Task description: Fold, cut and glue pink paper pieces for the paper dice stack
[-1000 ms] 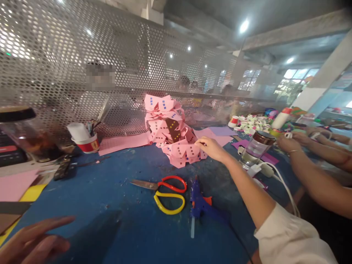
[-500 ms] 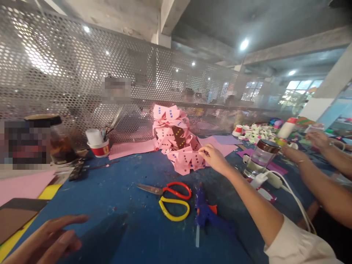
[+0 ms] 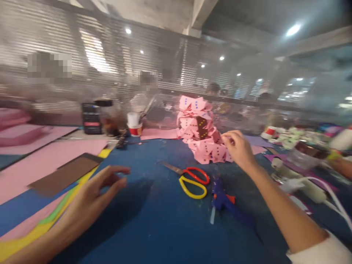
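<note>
My left hand (image 3: 97, 196) hovers over the left side of the blue table, its thumb and fingers apart and nothing between them. At the right edge of a pile of pink dotted paper pieces (image 3: 209, 150), my right hand (image 3: 238, 149) has its fingertips pinched together. What they hold, if anything, I cannot make out. One brown piece with yellow dots (image 3: 202, 128) shows among the pink ones. Scissors with red and yellow handles (image 3: 194, 182) lie nearer to me, blades pointing left. To their right is a blue glue gun (image 3: 220, 196) with an orange trigger.
Coloured sheets lie at the left, a brown sheet (image 3: 67, 174) on top. Behind stand a phone (image 3: 91, 119), a dark-lidded jar (image 3: 108, 117) and a red-white cup (image 3: 134, 124). A white cable (image 3: 327, 187) runs at right, near another person's hand (image 3: 341, 165). A perforated screen (image 3: 165, 73) spans the back.
The view has swung left, so the table things sit further right. My left hand has moved forward and inward over the table. My right hand stays by the pink pile, still pinched.
</note>
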A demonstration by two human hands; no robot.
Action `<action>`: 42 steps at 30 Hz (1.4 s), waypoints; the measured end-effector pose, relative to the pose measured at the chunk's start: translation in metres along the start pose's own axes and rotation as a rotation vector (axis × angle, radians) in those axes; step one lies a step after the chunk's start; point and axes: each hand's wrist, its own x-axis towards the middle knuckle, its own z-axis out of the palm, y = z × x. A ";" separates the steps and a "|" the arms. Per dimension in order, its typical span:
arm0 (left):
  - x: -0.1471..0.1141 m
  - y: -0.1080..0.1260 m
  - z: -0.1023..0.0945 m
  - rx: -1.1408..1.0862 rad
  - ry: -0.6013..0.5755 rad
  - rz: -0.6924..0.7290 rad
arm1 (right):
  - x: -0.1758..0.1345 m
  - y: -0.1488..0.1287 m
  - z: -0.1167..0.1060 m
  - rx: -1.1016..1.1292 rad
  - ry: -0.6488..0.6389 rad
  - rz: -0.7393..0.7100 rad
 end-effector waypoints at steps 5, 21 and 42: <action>0.014 0.011 -0.021 0.241 -0.022 0.208 | 0.007 -0.018 -0.005 0.056 0.047 -0.092; -0.029 -0.098 -0.099 0.541 -0.085 -0.147 | -0.013 -0.091 -0.001 0.162 -0.127 -0.313; -0.034 -0.093 -0.096 0.612 -0.029 -0.104 | -0.036 -0.082 0.013 0.109 -0.199 -0.359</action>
